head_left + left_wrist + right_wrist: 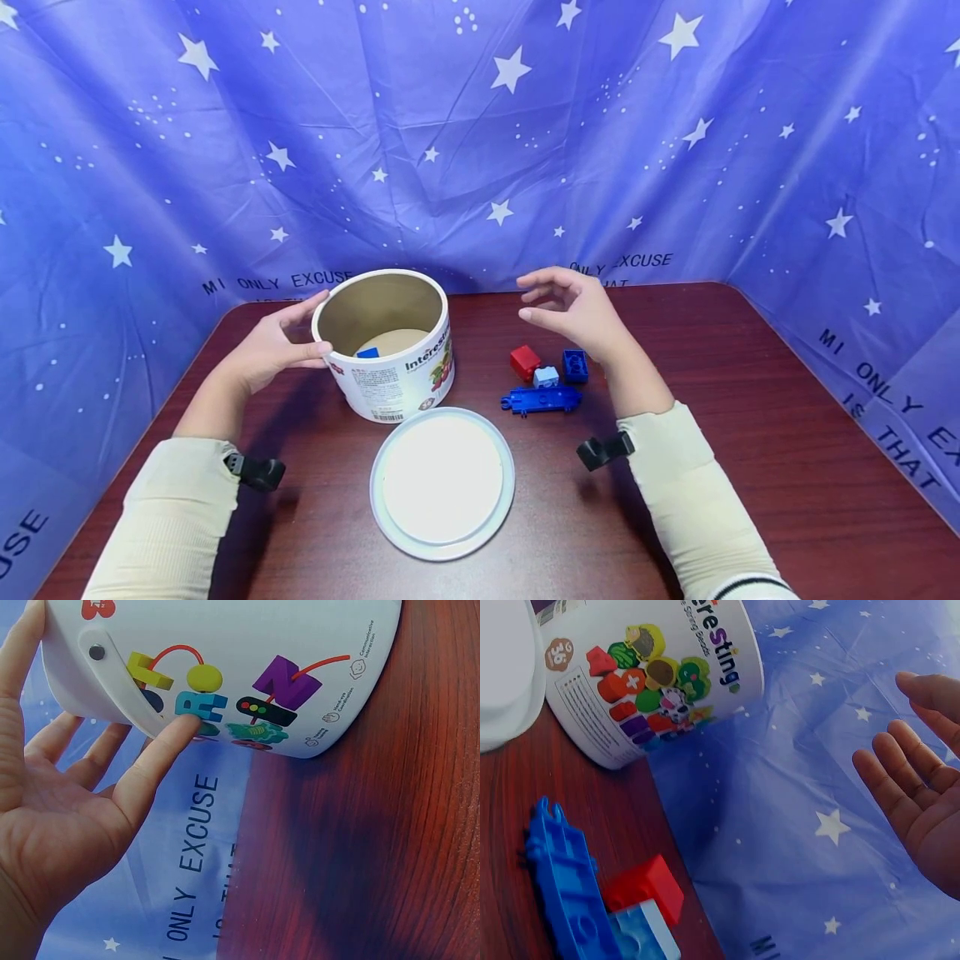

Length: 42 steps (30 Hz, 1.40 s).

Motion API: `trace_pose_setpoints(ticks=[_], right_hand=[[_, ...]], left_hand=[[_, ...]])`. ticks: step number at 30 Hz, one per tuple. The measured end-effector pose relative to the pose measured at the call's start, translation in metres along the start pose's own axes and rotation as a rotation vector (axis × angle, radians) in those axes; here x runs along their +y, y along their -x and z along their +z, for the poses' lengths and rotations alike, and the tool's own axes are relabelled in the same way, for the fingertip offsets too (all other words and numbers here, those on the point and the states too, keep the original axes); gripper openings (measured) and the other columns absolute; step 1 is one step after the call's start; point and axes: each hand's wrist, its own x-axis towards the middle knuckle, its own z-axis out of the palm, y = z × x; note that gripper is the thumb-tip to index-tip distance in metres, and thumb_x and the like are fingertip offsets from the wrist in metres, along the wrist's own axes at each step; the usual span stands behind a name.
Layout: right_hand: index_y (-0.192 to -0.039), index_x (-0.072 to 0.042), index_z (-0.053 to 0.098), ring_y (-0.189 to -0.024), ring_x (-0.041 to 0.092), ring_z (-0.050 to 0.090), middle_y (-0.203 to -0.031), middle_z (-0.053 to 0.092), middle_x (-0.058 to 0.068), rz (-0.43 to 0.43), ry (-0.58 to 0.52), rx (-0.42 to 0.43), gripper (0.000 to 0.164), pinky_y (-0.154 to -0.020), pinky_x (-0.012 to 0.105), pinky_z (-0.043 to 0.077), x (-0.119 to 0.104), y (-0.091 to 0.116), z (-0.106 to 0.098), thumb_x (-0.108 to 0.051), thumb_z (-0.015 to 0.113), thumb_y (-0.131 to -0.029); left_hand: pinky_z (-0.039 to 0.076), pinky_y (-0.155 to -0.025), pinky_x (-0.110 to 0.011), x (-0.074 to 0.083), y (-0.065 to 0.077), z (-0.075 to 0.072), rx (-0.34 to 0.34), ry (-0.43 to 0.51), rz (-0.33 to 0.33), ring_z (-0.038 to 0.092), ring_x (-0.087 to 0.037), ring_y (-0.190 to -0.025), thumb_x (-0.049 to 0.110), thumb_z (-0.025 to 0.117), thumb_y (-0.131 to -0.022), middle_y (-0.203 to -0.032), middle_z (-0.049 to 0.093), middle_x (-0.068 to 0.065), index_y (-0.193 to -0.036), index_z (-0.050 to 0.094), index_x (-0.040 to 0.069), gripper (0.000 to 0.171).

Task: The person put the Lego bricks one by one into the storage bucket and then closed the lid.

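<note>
A white round bucket point(390, 387) with printed labels stands uncovered at the left of the table; part of a blue block point(367, 353) shows inside it. My left hand point(273, 346) rests against the bucket's left side, thumb and fingers spread along its outer wall. The thumb point(161, 761) touches the printed wall in the left wrist view. Holding nothing, my right hand point(577, 312) hovers with loosely bent fingers above and behind a red block point(525, 362), a light blue block point(546, 377), a dark blue block point(575, 367) and a blue toy car base point(542, 400).
A round white lid point(442, 483) lies on the table in front of the bucket, near its base. The dark red wooden table point(750, 467) backs onto a blue curtain point(480, 125) with white stars, which also hangs at both sides.
</note>
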Motion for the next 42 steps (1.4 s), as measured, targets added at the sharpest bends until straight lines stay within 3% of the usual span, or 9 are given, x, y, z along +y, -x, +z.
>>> trace_pose_setpoints(ticks=[8,15,19,25,29,37,42], right_hand=[[-0.118,-0.004,0.066,-0.105,0.033,0.061,-0.111,0.067,0.006,0.001,0.047,0.056,0.035,-0.082,0.027,0.058,0.005,0.017,-0.023,-0.007,0.076,-0.085],[-0.116,-0.002,0.067,-0.098,0.02,0.064,-0.106,0.068,0.001,0.006,0.045,0.098,0.033,-0.076,0.025,0.058,0.01,0.031,-0.038,-0.002,0.075,-0.084],[-0.118,0.003,0.064,-0.096,0.022,0.065,-0.101,0.07,0.0,0.011,0.064,0.115,0.035,-0.072,0.023,0.058,0.013,0.039,-0.047,-0.002,0.074,-0.085],[-0.119,0.001,0.064,-0.093,0.018,0.066,-0.099,0.07,-0.001,0.061,0.097,0.154,0.035,-0.069,0.025,0.059,0.016,0.051,-0.057,-0.006,0.075,-0.086],[-0.119,0.0,0.064,-0.094,0.017,0.066,-0.1,0.07,-0.002,0.094,0.108,0.18,0.036,-0.071,0.027,0.06,0.018,0.058,-0.064,-0.009,0.075,-0.086],[-0.117,0.005,0.063,-0.092,0.015,0.067,-0.1,0.07,-0.001,0.04,0.086,0.176,0.034,-0.076,0.022,0.058,0.028,0.071,-0.081,0.004,0.072,-0.085],[-0.119,0.001,0.064,-0.089,0.014,0.067,-0.101,0.07,-0.001,0.088,0.105,0.204,0.036,-0.076,0.02,0.057,0.033,0.081,-0.089,0.001,0.073,-0.085]], left_hand=[[0.057,-0.081,-0.048,0.004,0.001,0.002,-0.001,0.011,-0.001,0.064,-0.02,-0.102,-0.005,0.07,-0.084,-0.151,0.024,-0.029,-0.155,0.021,0.006,0.087],[0.057,-0.082,-0.046,0.002,0.0,0.001,-0.005,0.015,-0.005,0.063,-0.018,-0.101,-0.005,0.07,-0.085,-0.151,0.024,-0.028,-0.155,0.021,0.006,0.087],[0.055,-0.083,-0.051,0.001,0.0,0.001,-0.006,-0.003,-0.003,0.062,-0.023,-0.105,-0.005,0.07,-0.085,-0.15,0.025,-0.028,-0.155,0.021,0.008,0.087],[0.054,-0.084,-0.054,0.001,0.0,0.001,-0.005,-0.028,-0.011,0.061,-0.026,-0.108,-0.005,0.069,-0.085,-0.152,0.026,-0.026,-0.156,0.022,0.01,0.086],[0.054,-0.085,-0.054,0.001,0.0,0.001,-0.004,-0.03,-0.008,0.062,-0.025,-0.107,-0.006,0.068,-0.086,-0.152,0.025,-0.026,-0.156,0.022,0.009,0.086],[0.053,-0.084,-0.055,0.002,0.0,0.001,0.001,-0.031,-0.001,0.062,-0.023,-0.107,-0.004,0.07,-0.085,-0.149,0.029,-0.027,-0.156,0.021,0.009,0.087],[0.056,-0.082,-0.051,0.001,0.0,0.001,-0.003,-0.032,0.003,0.061,-0.024,-0.108,-0.003,0.071,-0.085,-0.148,0.03,-0.029,-0.156,0.021,0.008,0.087]])
